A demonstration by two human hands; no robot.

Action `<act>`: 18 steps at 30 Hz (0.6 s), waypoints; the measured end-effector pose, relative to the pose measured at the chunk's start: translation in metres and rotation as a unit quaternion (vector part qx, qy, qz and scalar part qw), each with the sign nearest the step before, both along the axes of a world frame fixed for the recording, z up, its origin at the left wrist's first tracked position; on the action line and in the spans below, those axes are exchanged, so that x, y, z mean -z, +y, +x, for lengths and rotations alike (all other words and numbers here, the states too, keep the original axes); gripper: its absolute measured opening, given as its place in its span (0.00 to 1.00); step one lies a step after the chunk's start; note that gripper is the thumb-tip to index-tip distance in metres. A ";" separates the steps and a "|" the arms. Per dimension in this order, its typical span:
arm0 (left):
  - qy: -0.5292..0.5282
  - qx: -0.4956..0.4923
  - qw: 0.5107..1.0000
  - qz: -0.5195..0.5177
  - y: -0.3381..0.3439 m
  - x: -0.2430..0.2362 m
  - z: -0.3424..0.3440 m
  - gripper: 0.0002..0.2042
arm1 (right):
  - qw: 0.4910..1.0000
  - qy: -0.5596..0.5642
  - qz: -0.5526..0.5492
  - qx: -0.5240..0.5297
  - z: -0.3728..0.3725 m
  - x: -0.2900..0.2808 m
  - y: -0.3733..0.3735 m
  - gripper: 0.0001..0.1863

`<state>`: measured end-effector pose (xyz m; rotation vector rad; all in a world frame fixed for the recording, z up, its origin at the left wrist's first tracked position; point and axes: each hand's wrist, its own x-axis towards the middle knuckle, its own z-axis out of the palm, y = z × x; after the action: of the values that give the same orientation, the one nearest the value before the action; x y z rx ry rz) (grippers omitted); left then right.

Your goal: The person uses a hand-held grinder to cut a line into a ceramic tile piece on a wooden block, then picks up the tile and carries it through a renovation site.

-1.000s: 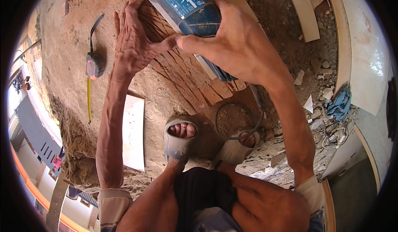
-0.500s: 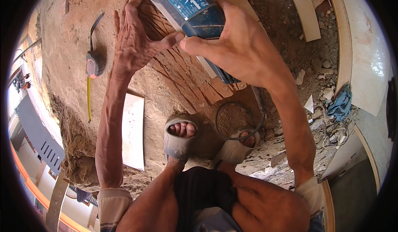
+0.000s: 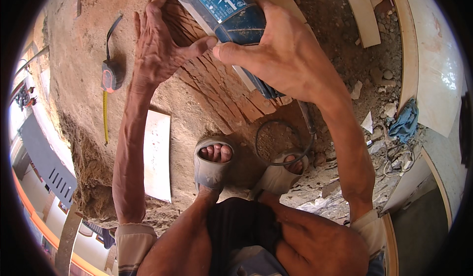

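Observation:
My right hand (image 3: pixel 290 49) is wrapped over the dark blue body of a corded power tool (image 3: pixel 241 29), its thumb stretched left. The tool's front end runs out of the top of the view, so its working part is hidden. Beside it my left hand (image 3: pixel 160 49) is spread open, fingers pointing away from me and thumb tip meeting my right thumb at the tool's near left side. A pale strip (image 3: pixel 245 79) shows along the tool's lower edge. Underneath lies a reddish-brown board (image 3: pixel 217 96) scored with many dark grooves.
A tape measure (image 3: pixel 113 75) lies left with its yellow blade out. Near my left forearm is a white tile piece (image 3: pixel 157 155). The tool's black cord (image 3: pixel 309 120) loops by my sandalled feet (image 3: pixel 215 160). Pale tile pieces (image 3: pixel 431 59), rubble and a blue cloth (image 3: pixel 405 121) lie right.
Almost nothing differs. Both hands and the tool have shifted very slightly left, with the grip unchanged.

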<state>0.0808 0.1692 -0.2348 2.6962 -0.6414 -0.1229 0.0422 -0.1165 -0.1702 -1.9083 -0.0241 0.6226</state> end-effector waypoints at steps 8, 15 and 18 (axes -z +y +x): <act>0.013 0.006 0.999 -0.032 -0.003 -0.004 0.003 0.61 | 1.000 -0.009 -0.012 0.003 -0.003 0.000 -0.002 0.24; -0.022 -0.008 0.999 0.034 -0.003 -0.004 0.000 0.63 | 0.999 0.033 -0.027 -0.011 -0.001 -0.004 -0.002 0.24; -0.004 -0.023 0.999 0.047 -0.005 -0.007 0.001 0.64 | 0.999 0.022 -0.036 -0.009 -0.003 -0.003 -0.004 0.24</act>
<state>0.0818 0.1640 -0.2280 2.7999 -0.5902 -0.1348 0.0393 -0.1206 -0.1676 -1.9649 0.0095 0.6862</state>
